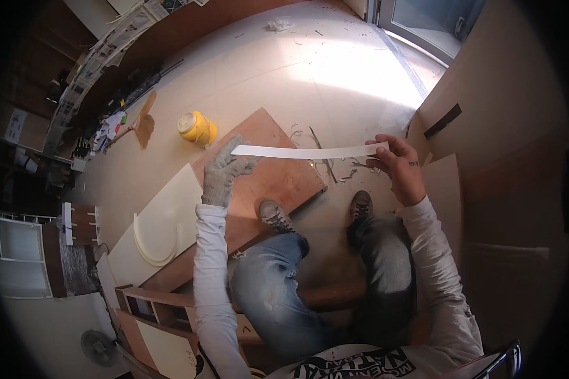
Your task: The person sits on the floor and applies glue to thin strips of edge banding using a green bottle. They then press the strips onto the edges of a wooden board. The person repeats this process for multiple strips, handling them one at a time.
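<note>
Two ends of the white strip (310, 152) are pinched, one by the gloved left grip (220, 175), one by the bare right grip (403, 168), suspending it above the brown board (273, 189), probably because so thin a length held singly would droop.
</note>
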Tool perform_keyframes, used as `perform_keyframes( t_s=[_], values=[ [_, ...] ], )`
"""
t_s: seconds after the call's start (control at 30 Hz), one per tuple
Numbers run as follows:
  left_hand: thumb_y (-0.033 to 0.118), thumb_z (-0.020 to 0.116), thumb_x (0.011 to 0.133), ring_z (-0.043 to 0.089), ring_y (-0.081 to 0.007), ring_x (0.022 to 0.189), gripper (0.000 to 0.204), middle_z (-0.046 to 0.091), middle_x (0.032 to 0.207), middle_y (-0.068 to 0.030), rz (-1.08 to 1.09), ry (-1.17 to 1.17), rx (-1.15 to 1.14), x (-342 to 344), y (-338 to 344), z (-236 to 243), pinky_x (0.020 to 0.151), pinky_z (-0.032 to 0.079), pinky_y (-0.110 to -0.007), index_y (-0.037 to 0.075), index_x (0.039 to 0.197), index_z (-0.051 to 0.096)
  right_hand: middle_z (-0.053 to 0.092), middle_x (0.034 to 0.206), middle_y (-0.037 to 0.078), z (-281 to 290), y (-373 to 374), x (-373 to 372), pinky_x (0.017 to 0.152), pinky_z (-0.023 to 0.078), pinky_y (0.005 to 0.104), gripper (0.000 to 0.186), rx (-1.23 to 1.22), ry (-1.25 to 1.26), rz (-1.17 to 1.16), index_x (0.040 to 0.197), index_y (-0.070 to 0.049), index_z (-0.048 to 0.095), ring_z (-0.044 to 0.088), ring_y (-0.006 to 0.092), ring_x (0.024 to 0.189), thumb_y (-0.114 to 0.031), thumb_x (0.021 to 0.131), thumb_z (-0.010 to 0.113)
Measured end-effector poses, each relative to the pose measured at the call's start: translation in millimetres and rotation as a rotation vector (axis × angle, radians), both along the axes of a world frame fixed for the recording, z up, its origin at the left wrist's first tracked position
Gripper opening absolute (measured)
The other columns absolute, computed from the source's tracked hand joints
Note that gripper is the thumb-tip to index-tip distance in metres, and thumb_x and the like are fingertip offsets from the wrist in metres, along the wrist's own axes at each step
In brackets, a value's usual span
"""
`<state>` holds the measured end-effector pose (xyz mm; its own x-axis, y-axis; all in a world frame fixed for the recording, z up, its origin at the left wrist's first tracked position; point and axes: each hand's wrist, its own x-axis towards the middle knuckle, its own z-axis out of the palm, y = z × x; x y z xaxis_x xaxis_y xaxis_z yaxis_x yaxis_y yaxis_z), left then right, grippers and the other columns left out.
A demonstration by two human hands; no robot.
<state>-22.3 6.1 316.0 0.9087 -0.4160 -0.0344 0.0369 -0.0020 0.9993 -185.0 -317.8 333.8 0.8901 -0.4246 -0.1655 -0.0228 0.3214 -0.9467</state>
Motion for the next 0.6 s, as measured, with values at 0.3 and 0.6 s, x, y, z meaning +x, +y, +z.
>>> perform_keyframes(
  t_s=[0.3,0.6],
  values=[
    [0.004,0.06,0.089,0.064,-0.0212,0.091,0.06,0.057,0.123,-0.0185,0.278,0.265,-0.444,-45.7,1.4,-184.5,0.076,0.056,-0.033,0.003,0.143,0.034,0.061,0.102,0.016,-176.2,-20.2,11.2,0.079,0.058,0.0311,0.027,0.305,0.395,0.039,0.112,0.007,0.055,0.066,0.025,0.086,-0.001,0.085,0.056],
    [0.008,0.055,0.091,0.055,-0.0187,0.085,0.046,0.052,0.125,-0.0183,0.055,0.241,-0.367,-35.4,41.1,-233.8,0.076,0.051,-0.034,0.0,0.135,0.044,0.063,0.108,0.017,-265.3,17.3,-7.6,0.083,0.056,0.0327,0.035,0.476,0.522,0.122,0.121,0.006,0.052,0.066,0.0246,0.096,-0.004,0.088,0.057]
  ],
)
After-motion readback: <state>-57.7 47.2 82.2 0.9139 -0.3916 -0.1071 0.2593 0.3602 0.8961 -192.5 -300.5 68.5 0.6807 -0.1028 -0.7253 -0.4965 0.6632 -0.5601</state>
